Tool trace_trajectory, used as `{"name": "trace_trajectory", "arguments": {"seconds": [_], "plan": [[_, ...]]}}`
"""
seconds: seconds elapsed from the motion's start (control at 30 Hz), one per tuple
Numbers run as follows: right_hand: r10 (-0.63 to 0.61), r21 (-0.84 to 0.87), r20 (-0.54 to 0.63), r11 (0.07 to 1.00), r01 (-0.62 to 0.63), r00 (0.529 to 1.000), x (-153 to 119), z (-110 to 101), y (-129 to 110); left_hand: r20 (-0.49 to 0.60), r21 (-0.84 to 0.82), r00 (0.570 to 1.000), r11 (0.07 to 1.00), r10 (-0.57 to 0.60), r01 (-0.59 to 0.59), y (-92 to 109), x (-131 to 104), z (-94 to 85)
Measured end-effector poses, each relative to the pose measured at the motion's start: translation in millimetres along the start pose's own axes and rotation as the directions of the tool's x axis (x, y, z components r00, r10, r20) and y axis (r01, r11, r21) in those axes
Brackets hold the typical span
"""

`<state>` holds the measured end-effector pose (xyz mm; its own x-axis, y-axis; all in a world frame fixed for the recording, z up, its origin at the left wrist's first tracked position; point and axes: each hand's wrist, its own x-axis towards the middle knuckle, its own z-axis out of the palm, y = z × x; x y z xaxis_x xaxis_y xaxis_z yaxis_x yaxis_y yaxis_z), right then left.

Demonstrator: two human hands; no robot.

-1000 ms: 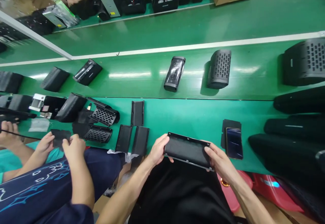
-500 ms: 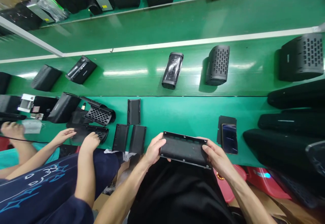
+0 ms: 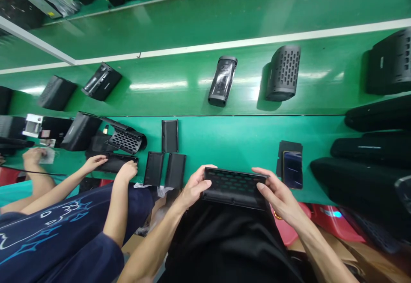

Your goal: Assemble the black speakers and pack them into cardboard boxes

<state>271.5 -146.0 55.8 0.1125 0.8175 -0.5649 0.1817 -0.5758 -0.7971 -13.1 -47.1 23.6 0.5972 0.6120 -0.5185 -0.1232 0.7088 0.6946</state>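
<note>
Both my hands hold a black plastic speaker housing panel (image 3: 234, 189) by its two short ends, just past the table's near edge above my lap. Rows of slots show across its upper part. My left hand (image 3: 196, 186) grips the left end, thumb on top, fingers behind. At the right end my right hand (image 3: 275, 189) is closed the same way. Three loose black panels (image 3: 175, 169) lie on the table left of my hands. To the right, a phone (image 3: 292, 169) rests on dark flat sheets (image 3: 282, 148).
A co-worker's hands (image 3: 126, 171) handle a dark panel on the left. Black speakers (image 3: 284, 73) stand along the green belt (image 3: 160, 99). Large dark rounded cases (image 3: 359, 146) crowd the right side. Red stools (image 3: 337, 225) are below the table edge.
The panel in my hands has tilted, so its slotted part now shows instead of the plain inner face. The view has shifted slightly. The co-worker's hands have moved right.
</note>
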Motion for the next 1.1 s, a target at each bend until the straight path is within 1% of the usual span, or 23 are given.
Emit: {"name": "trace_trajectory", "arguments": {"seconds": [0.23, 0.37, 0.43, 0.5, 0.57, 0.63, 0.7, 0.77, 0.9, 1.1], "plan": [[0.007, 0.027, -0.013, 1.0, -0.006, 1.0, 1, 0, -2, -0.027, 0.031, 1.0, 0.999, -0.015, 0.016, 2, 1, 0.8], [0.047, 0.078, -0.006, 0.996, -0.046, 0.999, 5, 2, 3, -0.039, -0.011, 0.999, 1.0, -0.03, 0.029, 0, 2, 3.1], [0.064, 0.112, 0.008, 0.992, -0.065, 0.998, 9, 3, 8, -0.022, -0.059, 0.998, 0.996, -0.064, 0.063, -2, 4, 4.0], [0.096, 0.197, 0.037, 0.975, -0.101, 0.995, 13, 3, 13, 0.012, -0.108, 0.994, 0.988, -0.108, 0.109, -5, 6, 4.6], [0.146, 0.325, 0.09, 0.931, -0.168, 0.985, 16, 5, 17, 0.038, -0.139, 0.991, 0.981, -0.131, 0.135, -6, 8, 4.8], [0.191, 0.427, 0.147, 0.873, -0.236, 0.971, 18, 6, 20, 0.043, -0.153, 0.989, 0.978, -0.14, 0.144, -6, 9, 5.0], [0.211, 0.474, 0.173, 0.838, -0.269, 0.962, 19, 8, 25, 0.029, -0.155, 0.989, 0.977, -0.146, 0.148, -6, 9, 5.5], [0.207, 0.492, 0.178, 0.828, -0.269, 0.962, 20, 10, 29, 0.016, -0.152, 0.988, 0.977, -0.15, 0.151, -5, 10, 6.0], [0.191, 0.485, 0.16, 0.839, -0.246, 0.968, 22, 10, 34, 0.009, -0.164, 0.989, 0.975, -0.149, 0.148, -8, 11, 6.2], [0.193, 0.465, 0.152, 0.852, -0.243, 0.969, 24, 9, 29, 0.005, -0.169, 0.99, 0.975, -0.143, 0.142, -10, 12, 5.2]]}}
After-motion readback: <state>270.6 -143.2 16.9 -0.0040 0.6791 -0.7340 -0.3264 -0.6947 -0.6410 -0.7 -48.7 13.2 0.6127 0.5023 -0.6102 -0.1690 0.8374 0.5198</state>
